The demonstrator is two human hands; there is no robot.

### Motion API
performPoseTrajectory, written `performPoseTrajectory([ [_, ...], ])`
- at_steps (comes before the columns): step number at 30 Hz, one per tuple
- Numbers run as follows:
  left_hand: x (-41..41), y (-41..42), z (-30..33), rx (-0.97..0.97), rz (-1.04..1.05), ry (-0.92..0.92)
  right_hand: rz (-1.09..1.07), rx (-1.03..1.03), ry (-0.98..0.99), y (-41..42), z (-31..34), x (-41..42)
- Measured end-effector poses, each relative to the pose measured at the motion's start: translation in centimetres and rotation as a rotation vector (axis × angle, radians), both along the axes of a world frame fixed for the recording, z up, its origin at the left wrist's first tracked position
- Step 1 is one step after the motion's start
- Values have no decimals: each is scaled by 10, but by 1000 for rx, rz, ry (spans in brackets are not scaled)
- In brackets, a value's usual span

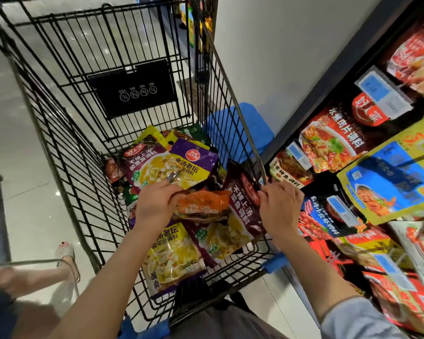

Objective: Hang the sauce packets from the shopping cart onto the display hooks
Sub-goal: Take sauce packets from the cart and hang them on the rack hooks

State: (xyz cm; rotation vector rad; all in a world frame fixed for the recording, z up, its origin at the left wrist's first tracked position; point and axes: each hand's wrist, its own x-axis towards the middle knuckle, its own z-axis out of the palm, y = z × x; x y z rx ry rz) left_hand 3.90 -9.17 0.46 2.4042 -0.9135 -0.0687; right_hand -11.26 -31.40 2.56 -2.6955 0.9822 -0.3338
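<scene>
Several sauce packets lie piled in a black wire shopping cart (66, 133). My left hand (154, 204) is inside the cart and grips a purple and yellow sauce packet (181, 167) by its near edge. An orange packet (203, 206) lies just right of that hand. My right hand (279, 209) is curled round the cart's right rim (245, 126), beside a dark red packet (242, 199). Another purple and yellow packet (174, 255) lies near my left forearm. The display rack (367, 152) at right carries hanging packets; its hooks are hidden behind them.
A blue stool (250, 128) stands between the cart and the white wall. Price tags (382, 94) hang in front of the displayed packets. A second person's foot in a sandal (65, 253) is on the tiled floor at left, near another cart's handle (35, 263).
</scene>
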Motion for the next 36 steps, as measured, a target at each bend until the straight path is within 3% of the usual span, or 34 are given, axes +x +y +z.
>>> performPoseTrajectory([
  [8, -17, -6, 30, -43, -73, -78, -31, 5, -152, -2, 62, -36],
  [12, -30, -11, 70, -58, -116, -196, 112, -156, -205, -17, 107, -44],
  [18, -51, -18, 132, -70, -82, -437, 204, -108, -246, -38, 156, -67],
  [24, -69, -28, 212, -237, -208, -649, 303, -340, -503, -56, 223, -85],
  [30, -91, -69, 274, -418, -292, -670, 334, -599, -601, -91, 317, -119],
  [36, -116, -126, 303, -559, -362, -583, 239, -688, -611, -121, 390, -165],
])
